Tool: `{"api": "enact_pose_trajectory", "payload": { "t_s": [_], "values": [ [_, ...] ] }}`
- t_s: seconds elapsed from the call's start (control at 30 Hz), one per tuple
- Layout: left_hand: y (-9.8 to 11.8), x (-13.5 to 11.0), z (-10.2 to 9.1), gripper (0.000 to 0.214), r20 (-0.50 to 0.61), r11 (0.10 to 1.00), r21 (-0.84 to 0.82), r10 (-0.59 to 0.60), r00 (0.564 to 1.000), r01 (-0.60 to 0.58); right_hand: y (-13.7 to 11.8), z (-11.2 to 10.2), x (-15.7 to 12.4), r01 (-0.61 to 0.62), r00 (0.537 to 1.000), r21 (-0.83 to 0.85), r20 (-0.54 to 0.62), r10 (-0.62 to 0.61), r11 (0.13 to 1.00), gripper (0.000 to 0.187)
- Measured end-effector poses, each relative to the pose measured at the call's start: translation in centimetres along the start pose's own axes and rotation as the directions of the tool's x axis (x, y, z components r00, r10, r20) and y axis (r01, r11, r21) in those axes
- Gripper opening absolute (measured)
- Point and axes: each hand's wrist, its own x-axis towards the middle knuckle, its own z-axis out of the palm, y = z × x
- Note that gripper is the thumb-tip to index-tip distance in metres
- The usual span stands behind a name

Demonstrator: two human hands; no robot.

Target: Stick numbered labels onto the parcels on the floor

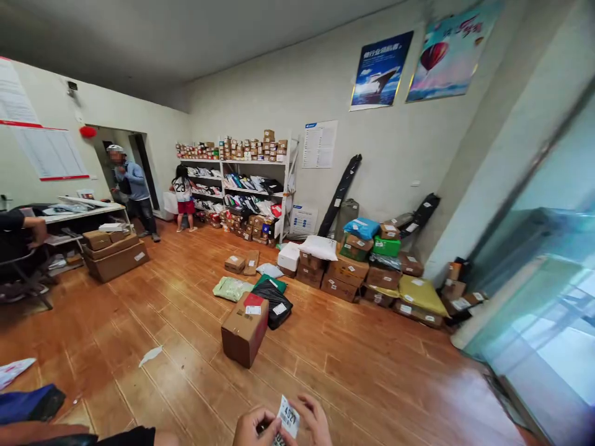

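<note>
At the bottom centre, a small white printed label (289, 416) with large black digits stands tilted up between my hands. My left hand (253, 426) pinches its lower left edge between thumb and finger. Below it, a bit of another printed label (279, 440) shows, partly hidden by the fingers. Fingers of my right hand (316, 418) close on the label's right side. Beyond my hands, a brown cardboard box (239, 334) with a red patch and a white sticker stands on the wooden floor.
Behind the box lie a black bag parcel (274, 303) and a pale green one (231, 288). Stacked parcels (344, 279) line the wall, near a loaded shelf rack (253, 161). One person (134, 183) stands by the doorway, another (182, 192) at the shelves. A seated person's arm (35, 228) shows left.
</note>
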Motion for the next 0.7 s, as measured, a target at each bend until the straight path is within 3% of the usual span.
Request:
{"api": "enact_pose_trajectory", "payload": {
  "t_s": [0.07,0.13,0.2,0.3,0.37,0.43,0.57,0.7],
  "values": [
    [0.0,3.5,-0.2,0.039,-0.052,1.0,-0.018,0.015,0.999,-0.016,0.0,0.6,4.8,0.19,0.962,-0.094,0.216,-0.167,0.977,0.019],
    [-0.4,7.0,-0.6,0.038,-0.094,0.998,-0.055,0.006,0.996,-0.011,0.0,2.0,9.1,0.272,0.902,-0.101,0.374,-0.216,0.957,0.015],
    [-1.3,10.8,-1.2,0.035,-0.107,0.997,-0.077,-0.005,0.994,-0.003,0.8,3.7,13.3,0.293,0.859,-0.104,0.466,-0.213,0.951,0.016],
    [-2.8,17.8,-1.7,0.032,-0.052,0.999,-0.021,0.034,0.998,-0.035,4.1,5.9,19.8,0.324,0.811,-0.098,0.541,-0.222,0.941,0.016],
    [-3.1,23.3,-1.6,0.031,0.01,0.995,0.062,0.076,0.997,-0.076,7.0,6.8,24.4,0.314,0.811,-0.104,0.546,-0.21,0.944,0.015],
    [-2.5,29.3,-1.3,0.031,0.087,0.986,0.134,0.084,0.993,-0.095,9.5,7.0,29.0,0.257,0.842,-0.132,0.516,-0.155,0.957,0.016],
    [0.5,41.1,0.2,0.026,0.244,0.972,0.204,0.063,0.968,-0.115,12.7,6.2,38.3,0.058,0.909,-0.17,0.417,0.019,0.984,0.021],
    [2.9,51.0,2.5,0.022,0.341,0.968,0.189,0.093,0.935,-0.165,15.9,4.8,46.5,-0.129,0.94,-0.154,0.295,0.17,0.98,0.026]
  ]
}}
